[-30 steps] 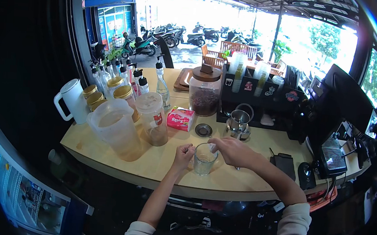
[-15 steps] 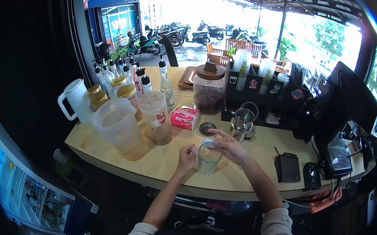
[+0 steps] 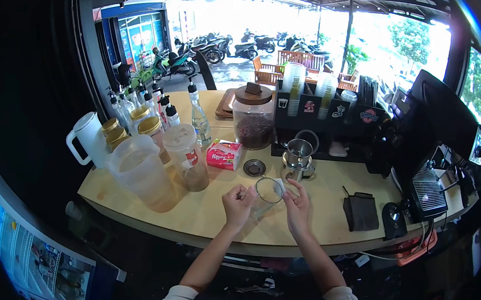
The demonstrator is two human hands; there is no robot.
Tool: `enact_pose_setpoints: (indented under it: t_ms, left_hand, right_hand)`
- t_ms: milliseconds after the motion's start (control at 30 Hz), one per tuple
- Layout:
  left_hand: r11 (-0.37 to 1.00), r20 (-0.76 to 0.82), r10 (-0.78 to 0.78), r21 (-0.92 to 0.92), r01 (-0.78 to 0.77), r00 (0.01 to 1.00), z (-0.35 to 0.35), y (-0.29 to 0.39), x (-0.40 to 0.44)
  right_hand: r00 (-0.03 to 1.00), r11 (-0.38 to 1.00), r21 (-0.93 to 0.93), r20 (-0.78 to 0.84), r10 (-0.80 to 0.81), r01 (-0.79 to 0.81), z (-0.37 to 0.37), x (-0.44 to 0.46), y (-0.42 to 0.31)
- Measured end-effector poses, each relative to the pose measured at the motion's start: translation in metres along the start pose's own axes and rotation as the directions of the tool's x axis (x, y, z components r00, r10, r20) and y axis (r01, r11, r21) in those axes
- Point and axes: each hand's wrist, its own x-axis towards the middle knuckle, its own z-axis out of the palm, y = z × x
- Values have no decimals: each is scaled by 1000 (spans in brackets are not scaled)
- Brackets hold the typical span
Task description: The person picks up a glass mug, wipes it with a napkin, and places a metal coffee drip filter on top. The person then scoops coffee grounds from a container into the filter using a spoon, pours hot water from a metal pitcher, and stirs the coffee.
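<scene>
A clear glass mug (image 3: 261, 206) is tilted above the near edge of the counter. My left hand (image 3: 237, 208) is closed at its left side, where the handle appears to be. Pinched between the thumb and fingers of my right hand (image 3: 296, 207) is a white tissue (image 3: 280, 186), touching the right side of the mug's rim. Just beyond the mug lie a round metal lid (image 3: 254, 167) and a pink tissue pack (image 3: 223, 155). A metal drip filter (image 3: 299, 149) sits on a small steel pitcher (image 3: 295, 170) behind my right hand.
To the left stand a frosted plastic pitcher (image 3: 141, 171), a lidded plastic container (image 3: 187, 160), a white jug (image 3: 89, 136) and several pump bottles. A bean jar (image 3: 252, 120) and black cup organizer (image 3: 324, 114) line the back. A dark cloth (image 3: 361, 211) lies right, near the espresso machine (image 3: 431, 191).
The mug has tipped from upright to tilted. My right hand has drawn back from over its mouth to the right side of the rim, with the tissue. The view has shifted slightly.
</scene>
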Motion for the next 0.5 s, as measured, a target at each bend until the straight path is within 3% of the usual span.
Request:
enact_pose_setpoints:
  t_ms: [67, 167, 233, 267, 333, 500]
  left_hand:
    - [996, 17, 42, 75, -43, 999, -2, 5, 10]
    - [973, 73, 91, 208, -104, 993, -10, -1, 19]
    - [956, 121, 103, 263, -132, 987, -8, 0, 20]
    - [966, 152, 97, 226, -130, 984, -4, 6, 18]
    - [974, 181, 94, 188, -128, 979, 0, 13, 14]
    - [973, 278, -1, 220, -63, 961, -2, 29, 12]
  right_hand:
    - [1000, 999, -41, -8, -26, 25, -2, -3, -12]
    - [998, 997, 40, -8, -68, 68, 4, -1, -44]
    - [961, 949, -146, 55, -273, 278, 14, 9, -53]
    - [961, 950, -146, 50, -272, 277, 19, 13, -51]
    - [932, 852, -381, 201, -303, 359, 27, 21, -44]
    - [929, 864, -379, 290, -229, 331, 29, 2, -60]
